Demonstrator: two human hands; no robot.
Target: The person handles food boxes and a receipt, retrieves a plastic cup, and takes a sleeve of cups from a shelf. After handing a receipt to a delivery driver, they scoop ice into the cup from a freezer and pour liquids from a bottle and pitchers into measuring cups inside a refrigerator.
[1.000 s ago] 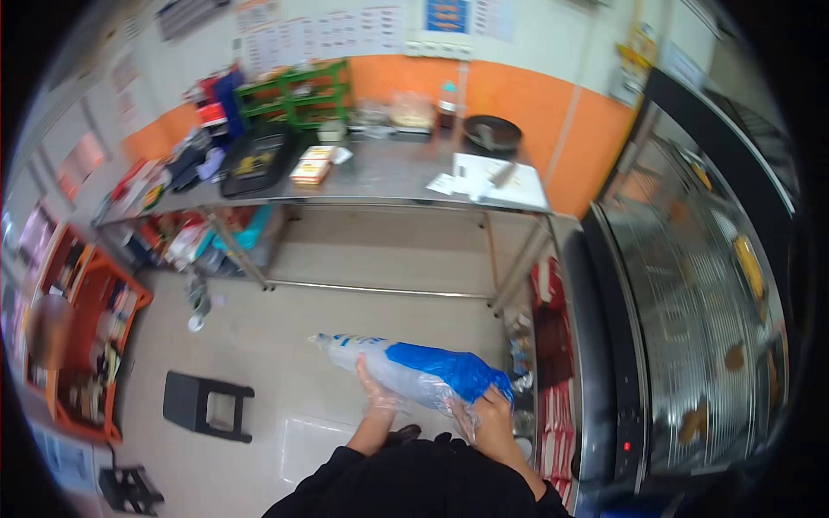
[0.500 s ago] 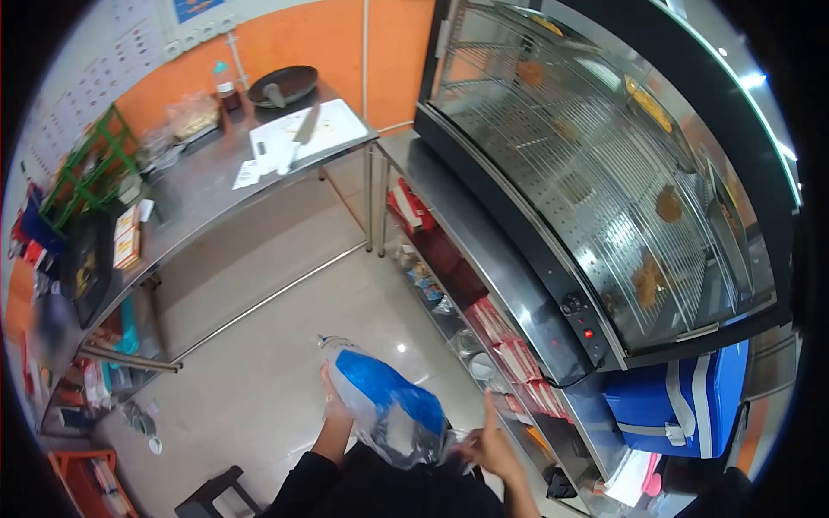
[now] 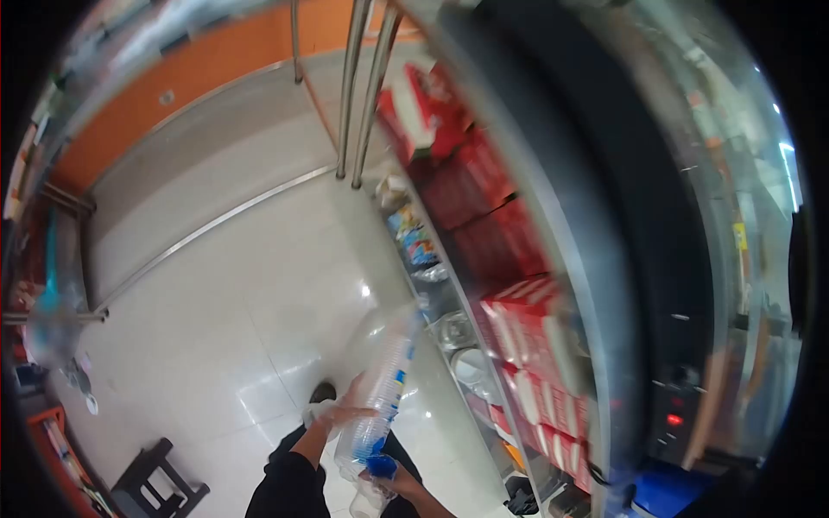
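A long clear plastic sleeve of stacked plastic cups (image 3: 381, 393), with blue print along one side, slants across in front of me over my legs. My left hand (image 3: 344, 412) holds the sleeve at its middle from the left, thumb and fingers along the side. At the lower end my right hand (image 3: 395, 481) grips the sleeve by its blue-printed, crumpled part; some of those fingers are hidden by the plastic. The upper end of the sleeve is blurred.
To the right, a shelf unit holds stacked red-and-white boxes (image 3: 531, 324), a white tub (image 3: 471, 367) and small packets (image 3: 414, 237). A dark display cabinet with a red lit switch (image 3: 674, 420) stands above. A black stool (image 3: 160, 483) is at lower left, near an orange crate (image 3: 56, 432).
My view has tilted down and toward the shelves. The sleeve has turned from slanting up-left to slanting up-right, its stacked cups now showing. My right hand has come onto its lower end.
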